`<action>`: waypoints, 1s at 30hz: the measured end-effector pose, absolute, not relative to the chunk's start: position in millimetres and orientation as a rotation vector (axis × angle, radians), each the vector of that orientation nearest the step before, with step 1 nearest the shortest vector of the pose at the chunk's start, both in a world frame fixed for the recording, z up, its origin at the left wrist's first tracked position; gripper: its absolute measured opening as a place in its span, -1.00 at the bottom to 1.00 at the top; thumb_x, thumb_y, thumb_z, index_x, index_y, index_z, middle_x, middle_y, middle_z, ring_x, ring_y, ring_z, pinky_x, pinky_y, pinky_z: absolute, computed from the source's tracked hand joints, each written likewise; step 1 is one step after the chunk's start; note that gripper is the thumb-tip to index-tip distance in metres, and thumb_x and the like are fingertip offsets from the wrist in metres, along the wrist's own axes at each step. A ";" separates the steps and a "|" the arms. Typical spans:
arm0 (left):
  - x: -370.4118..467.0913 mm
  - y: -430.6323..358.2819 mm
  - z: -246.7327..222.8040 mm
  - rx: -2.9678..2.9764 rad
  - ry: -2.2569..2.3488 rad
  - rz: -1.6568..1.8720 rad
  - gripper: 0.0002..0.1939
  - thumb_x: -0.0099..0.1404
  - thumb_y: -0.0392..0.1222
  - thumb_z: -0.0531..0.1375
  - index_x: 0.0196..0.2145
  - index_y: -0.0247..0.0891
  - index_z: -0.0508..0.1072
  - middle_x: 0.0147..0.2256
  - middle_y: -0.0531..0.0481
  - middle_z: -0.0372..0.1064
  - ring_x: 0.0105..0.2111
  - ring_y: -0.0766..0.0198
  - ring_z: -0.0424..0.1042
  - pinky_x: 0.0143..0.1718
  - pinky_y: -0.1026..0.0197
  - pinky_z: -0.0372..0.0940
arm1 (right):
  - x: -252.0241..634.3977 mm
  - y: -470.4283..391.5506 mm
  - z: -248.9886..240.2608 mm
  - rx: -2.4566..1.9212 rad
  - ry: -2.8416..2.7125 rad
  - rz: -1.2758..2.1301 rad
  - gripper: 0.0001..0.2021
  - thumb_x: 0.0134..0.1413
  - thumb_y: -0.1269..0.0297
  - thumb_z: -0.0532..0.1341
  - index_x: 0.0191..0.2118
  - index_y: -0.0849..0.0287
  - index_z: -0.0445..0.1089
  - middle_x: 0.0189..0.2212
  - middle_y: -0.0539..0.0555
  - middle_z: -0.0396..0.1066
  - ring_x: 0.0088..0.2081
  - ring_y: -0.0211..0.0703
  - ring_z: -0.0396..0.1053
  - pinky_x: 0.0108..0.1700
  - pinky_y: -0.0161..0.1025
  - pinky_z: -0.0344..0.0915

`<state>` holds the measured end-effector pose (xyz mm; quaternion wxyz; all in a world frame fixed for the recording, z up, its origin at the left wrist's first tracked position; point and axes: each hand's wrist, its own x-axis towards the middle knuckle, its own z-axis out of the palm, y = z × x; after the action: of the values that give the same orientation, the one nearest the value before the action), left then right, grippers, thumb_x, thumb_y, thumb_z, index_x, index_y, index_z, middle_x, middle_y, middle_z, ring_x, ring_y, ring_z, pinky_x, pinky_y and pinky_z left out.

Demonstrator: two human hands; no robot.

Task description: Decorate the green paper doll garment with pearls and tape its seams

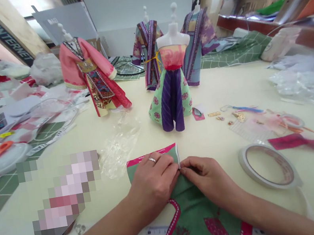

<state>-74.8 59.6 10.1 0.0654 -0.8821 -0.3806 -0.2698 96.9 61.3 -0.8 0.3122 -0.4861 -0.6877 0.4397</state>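
A: Where's the piece being worked?

B: At the table's [229,81] near edge: a green paper garment piece [193,223] with pink dotted trim. The left hand [152,182] presses its folded top flat, fingers closed down on it; the right hand [208,179] pinches the fold's end between thumb and fingertips.

A: How to do it well?

B: I'd keep the left hand firm and run the crease slowly, edges matched. It looks thin and crisp.

A: Nearby?

B: A double-sided tape roll [269,165] toward the right edge, and dressed mannequins [170,91] toward the far edge.

Cream table [229,81] — green paper garment [198,222], tape roll [269,165], 4 dressed mini mannequins [170,91], plastic bags [121,143]
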 end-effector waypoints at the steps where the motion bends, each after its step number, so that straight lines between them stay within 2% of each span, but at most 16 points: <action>1: -74.7 59.9 9.3 -2.645 -1.131 -0.800 -0.83 0.32 -0.34 0.06 -0.33 -0.29 0.45 -0.39 -0.05 0.40 -0.37 0.19 0.32 -0.33 0.10 0.31 | 97.0 61.0 -1.3 -1.288 -1.820 1.153 -0.82 0.10 0.39 0.09 -0.42 0.14 0.42 -0.49 -0.04 0.43 -0.44 -0.22 0.34 -0.39 -0.33 0.23; 14: -70.1 61.1 6.4 -2.612 -1.134 -0.735 -0.78 0.30 -0.36 0.05 -0.43 -0.27 0.44 -0.47 -0.04 0.37 -0.41 0.21 0.31 -0.36 0.12 0.28 | 96.6 59.1 -2.5 -1.381 -1.911 1.023 -0.84 0.07 0.44 0.10 -0.42 0.14 0.40 -0.47 -0.02 0.42 -0.43 -0.19 0.33 -0.36 -0.29 0.21; 22: -67.7 66.0 4.6 -2.707 -1.381 -0.914 -0.77 0.26 -0.36 0.04 -0.49 -0.27 0.43 -0.45 -0.06 0.37 -0.40 0.20 0.29 -0.36 0.11 0.23 | 96.6 58.7 -1.6 -1.453 -1.947 0.943 -0.87 0.02 0.45 0.10 -0.45 0.13 0.35 -0.54 -0.05 0.37 -0.49 -0.22 0.27 -0.43 -0.31 0.13; 30: -66.2 69.8 3.2 -2.754 -1.527 -0.966 -0.84 0.22 -0.38 0.08 -0.46 -0.28 0.42 -0.43 -0.01 0.37 -0.40 0.25 0.32 -0.35 0.16 0.27 | 98.2 59.6 -1.9 -1.501 -1.982 0.937 -0.86 0.01 0.46 0.09 -0.47 0.14 0.33 -0.56 -0.04 0.34 -0.52 -0.21 0.24 -0.46 -0.31 0.10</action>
<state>-66.2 69.8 3.2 -0.0761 -0.8337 -0.4621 -0.2924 98.2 59.6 -1.9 0.2401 -0.5485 -0.7241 0.3423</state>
